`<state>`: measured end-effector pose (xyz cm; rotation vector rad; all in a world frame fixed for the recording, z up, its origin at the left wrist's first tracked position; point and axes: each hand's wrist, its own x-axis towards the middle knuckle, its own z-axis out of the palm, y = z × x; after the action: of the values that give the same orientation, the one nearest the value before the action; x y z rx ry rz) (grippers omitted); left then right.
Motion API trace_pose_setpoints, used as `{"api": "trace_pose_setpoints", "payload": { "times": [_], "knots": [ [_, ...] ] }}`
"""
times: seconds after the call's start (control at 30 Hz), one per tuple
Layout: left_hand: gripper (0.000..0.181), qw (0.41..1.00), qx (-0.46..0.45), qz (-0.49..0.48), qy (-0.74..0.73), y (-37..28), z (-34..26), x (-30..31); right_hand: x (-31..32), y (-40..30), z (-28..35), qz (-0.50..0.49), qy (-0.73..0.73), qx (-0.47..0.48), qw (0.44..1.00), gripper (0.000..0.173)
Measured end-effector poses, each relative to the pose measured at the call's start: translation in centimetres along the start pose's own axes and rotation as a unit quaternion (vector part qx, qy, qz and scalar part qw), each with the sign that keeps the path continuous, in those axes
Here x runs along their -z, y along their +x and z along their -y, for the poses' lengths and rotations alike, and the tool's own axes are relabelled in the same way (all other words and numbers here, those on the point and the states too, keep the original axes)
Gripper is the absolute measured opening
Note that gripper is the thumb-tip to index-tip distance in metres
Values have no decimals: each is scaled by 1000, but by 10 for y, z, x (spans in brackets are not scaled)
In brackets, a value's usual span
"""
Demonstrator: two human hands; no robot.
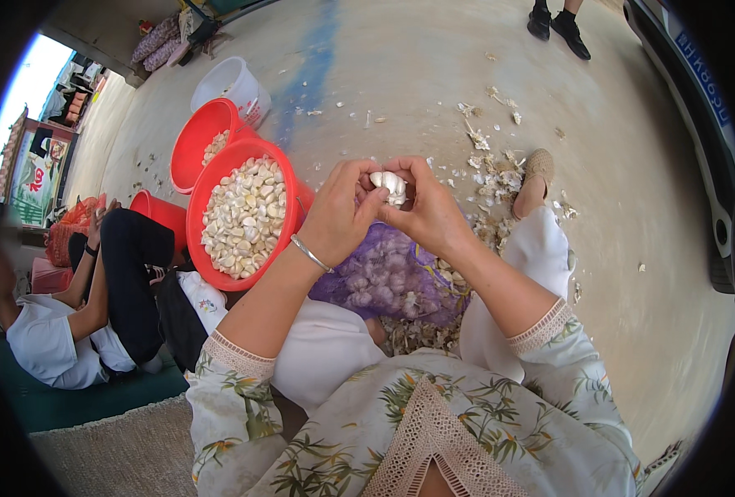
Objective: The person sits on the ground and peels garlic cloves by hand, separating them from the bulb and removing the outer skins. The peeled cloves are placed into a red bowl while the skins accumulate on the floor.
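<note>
Between my two hands is a white garlic bulb [389, 186], its cloves showing at the front. My left hand [350, 202], with a silver bangle at the wrist, grips the bulb from the left, thumb against its lower side. From the right my right hand [428, 208] grips it too, fingers curled behind. Below them lies a purple mesh bag [380, 273] full of whole garlic bulbs. To the left, a red bucket [289, 217] is tilted in view and filled with loose garlic cloves [246, 214].
Behind stand another red bucket [187, 146] with some cloves and a white bucket [234, 84]. Garlic skins [498, 180] litter the concrete floor. A seated person [63, 329] is at left beside a smaller red bucket [159, 214]. A vehicle's bumper [684, 124] borders the right; someone's black shoes [557, 28] stand ahead.
</note>
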<state>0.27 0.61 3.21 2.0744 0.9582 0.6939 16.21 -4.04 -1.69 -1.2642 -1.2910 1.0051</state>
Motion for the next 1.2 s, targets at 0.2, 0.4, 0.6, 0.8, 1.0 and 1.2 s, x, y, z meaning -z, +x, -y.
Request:
{"api": "trace_pose_setpoints", "payload": {
  "times": [0.2,0.4,0.6,0.8,1.0,1.2],
  "knots": [
    [22,999,-28,11,21,5,15,-6,6,0,6,47,110,-44,992,54],
    [22,998,-5,57,23,-1,19,-2,5,-3,7,66,39,-42,996,56],
    [23,1000,6,3,6,0,22,-6,0,-4,7,59,9,-19,998,60],
    [20,832,228,8,-506,7,24,19,6,0,13,54,-72,-34,995,62],
    [21,989,72,15,-132,4,14,2,7,2,13,17,-128,37,991,68],
    [20,991,111,40,-66,0,22,4,8,-1,14,64,-113,56,990,63]
  ]
}}
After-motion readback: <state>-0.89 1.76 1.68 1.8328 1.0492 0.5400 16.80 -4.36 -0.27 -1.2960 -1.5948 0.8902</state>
